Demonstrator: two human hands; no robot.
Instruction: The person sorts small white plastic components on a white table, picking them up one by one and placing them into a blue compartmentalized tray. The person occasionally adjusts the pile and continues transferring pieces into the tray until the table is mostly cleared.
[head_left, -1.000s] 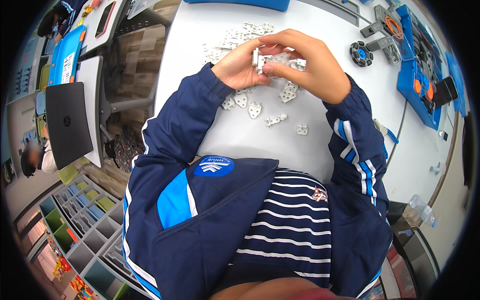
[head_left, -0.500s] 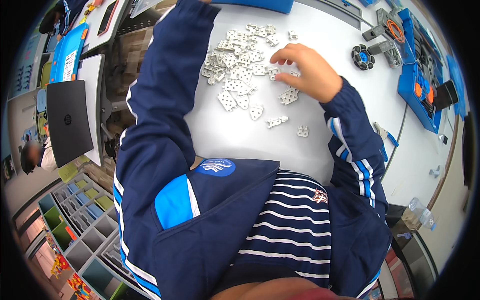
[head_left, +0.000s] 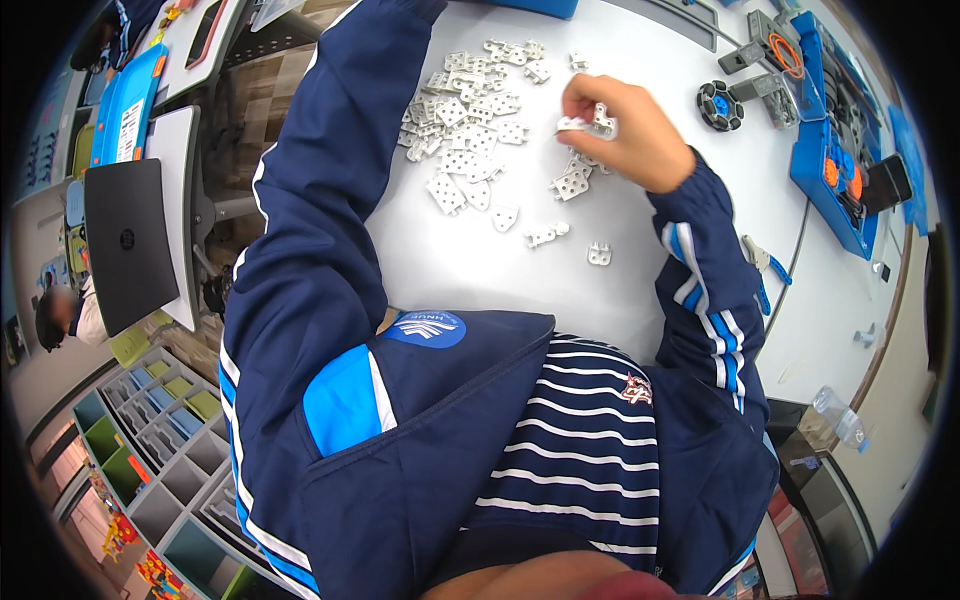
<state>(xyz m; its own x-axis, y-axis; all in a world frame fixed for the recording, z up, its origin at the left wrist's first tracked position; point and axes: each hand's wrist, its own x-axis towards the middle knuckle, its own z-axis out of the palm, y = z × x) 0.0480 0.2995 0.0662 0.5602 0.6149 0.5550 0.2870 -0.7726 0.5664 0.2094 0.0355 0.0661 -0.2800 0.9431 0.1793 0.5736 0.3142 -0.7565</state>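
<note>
My right hand (head_left: 642, 138) is closed on a white plastic connector piece (head_left: 602, 121), pinched between thumb and fingers above the table; part of it is hidden by the fingers. To its left lies a heap of white connector pieces (head_left: 463, 108) with round holes, of several shapes. More white pieces (head_left: 571, 184) lie just below the hand, partly covered by it. Nearer to me are a small rounded triangular plate (head_left: 505, 218), a long narrow connector (head_left: 547, 235) and a small bracket (head_left: 599, 254). My left sleeve (head_left: 345, 130) reaches past the top edge, and its hand is out of view.
On the right of the white table (head_left: 470, 275) are a black-and-blue wheel (head_left: 720, 106), grey motor blocks with an orange cable (head_left: 789, 58), blue-handled pliers (head_left: 767, 272) and a blue parts bin (head_left: 840, 190). A black laptop (head_left: 128, 245) stands on another desk at the left.
My right hand has closed on a white connector piece and picked it up from beside the heap. The whole view has shifted slightly.
</note>
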